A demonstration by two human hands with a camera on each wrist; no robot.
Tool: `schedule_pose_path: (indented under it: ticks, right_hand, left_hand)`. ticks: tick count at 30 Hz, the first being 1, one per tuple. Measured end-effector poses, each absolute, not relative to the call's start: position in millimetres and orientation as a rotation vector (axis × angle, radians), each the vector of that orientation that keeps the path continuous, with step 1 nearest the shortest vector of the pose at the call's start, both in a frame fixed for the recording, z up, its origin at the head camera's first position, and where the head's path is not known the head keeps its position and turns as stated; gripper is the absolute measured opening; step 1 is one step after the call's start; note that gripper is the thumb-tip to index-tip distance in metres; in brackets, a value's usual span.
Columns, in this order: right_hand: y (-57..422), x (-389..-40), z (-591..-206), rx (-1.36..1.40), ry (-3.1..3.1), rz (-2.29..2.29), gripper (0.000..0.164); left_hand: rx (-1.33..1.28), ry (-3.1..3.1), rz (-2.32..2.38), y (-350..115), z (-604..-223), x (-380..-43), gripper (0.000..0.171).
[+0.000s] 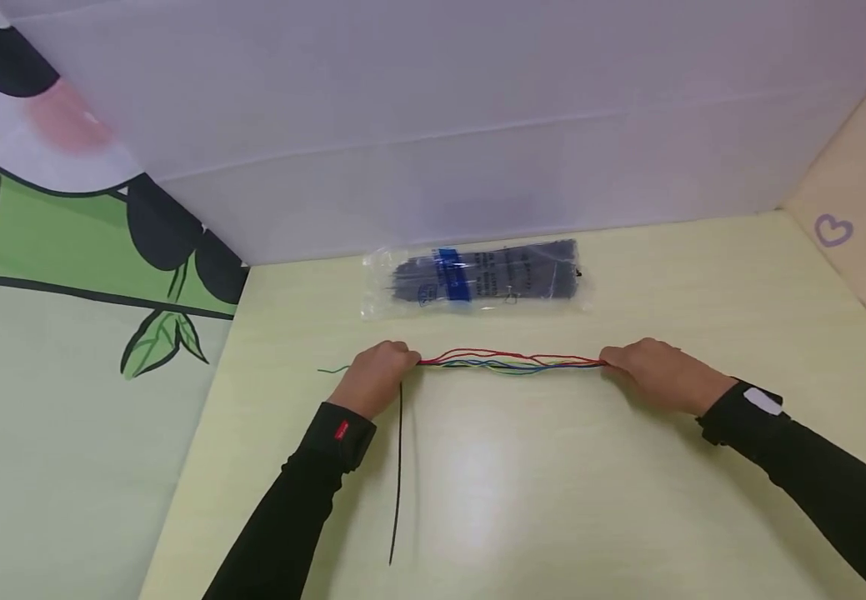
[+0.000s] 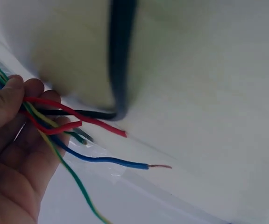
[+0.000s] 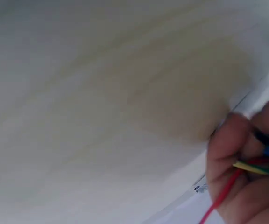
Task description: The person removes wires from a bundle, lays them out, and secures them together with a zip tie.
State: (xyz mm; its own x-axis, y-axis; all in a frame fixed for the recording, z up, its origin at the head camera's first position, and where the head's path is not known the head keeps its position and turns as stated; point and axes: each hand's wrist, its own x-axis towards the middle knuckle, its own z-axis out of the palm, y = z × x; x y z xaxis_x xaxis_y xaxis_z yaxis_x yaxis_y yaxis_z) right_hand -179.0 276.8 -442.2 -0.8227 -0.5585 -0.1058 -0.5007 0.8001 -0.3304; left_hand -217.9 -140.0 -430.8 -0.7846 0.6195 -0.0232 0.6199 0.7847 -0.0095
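Observation:
A bundle of coloured electric wires (image 1: 508,362), red, blue, green and yellow-green, stretches between the two hands, just in front of the bag. My left hand (image 1: 378,377) pinches its left end between thumb and fingers. Out of that grip stick loose ends: a red wire (image 2: 102,124), a blue wire (image 2: 106,159) with bare copper at its tip, and a yellow-green wire (image 2: 78,184). A long black strand (image 1: 399,475) also runs from the left hand toward the near edge. My right hand (image 1: 661,375) grips the other end, with a red wire (image 3: 225,190) trailing out of it.
A clear plastic bag (image 1: 485,277) of dark thin strips, with blue print, lies behind the wires near the back wall (image 1: 478,183). The pale tabletop (image 1: 553,492) stretches toward the front. A side panel (image 1: 863,192) stands on the right.

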Motion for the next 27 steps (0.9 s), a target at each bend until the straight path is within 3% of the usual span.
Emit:
schedule_pose_path:
  ticks: [5,12,15,19,23,27]
  right_hand:
    - [277.0,-184.0,-445.0,-1.095,2.886,-0.21,0.02]
    - [289.7,-202.6,-453.9,-1.578,3.065,0.219,0.035]
    - [294.7,-210.1,-458.3,-1.642,3.088,0.221,0.034]
    - [298.7,-218.0,-462.7,-1.751,3.096,0.155,0.015]
    - [298.8,-225.5,-464.5,-1.774,3.12,0.127,0.025]
    - [295.6,-230.4,-465.2,-1.664,3.084,0.135,0.012]
  left_hand:
    - [1.028,2.911,-0.101,-139.4,-423.7,-221.5,0.02]
    - [1.034,2.852,-0.11,-136.5,-423.7,-222.7,0.02]
    - [1.033,2.846,-0.101,-134.9,-425.4,-221.8,0.017]
    - [1.0,2.873,-0.106,-133.3,-427.2,-224.5,0.014]
    - [0.961,2.929,-0.135,-131.4,-428.0,-231.3,0.016]
    - [0.907,2.973,-0.184,-130.6,-426.5,-234.6,0.022]
